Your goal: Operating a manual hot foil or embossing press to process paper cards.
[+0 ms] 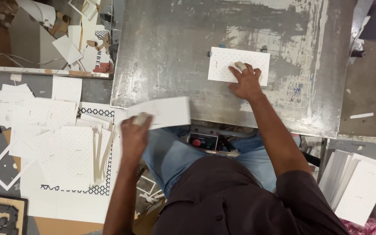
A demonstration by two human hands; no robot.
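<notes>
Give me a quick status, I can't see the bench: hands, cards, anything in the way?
Right hand flat on dotted card on metal plate. Left hand holding white card. Nothing blocking.

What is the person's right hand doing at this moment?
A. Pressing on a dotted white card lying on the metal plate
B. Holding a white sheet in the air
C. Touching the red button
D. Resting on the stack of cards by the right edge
A: the right hand lies with its fingers on the dotted white card, flat on the metal plate; the left hand holds the airborne sheet.
</notes>
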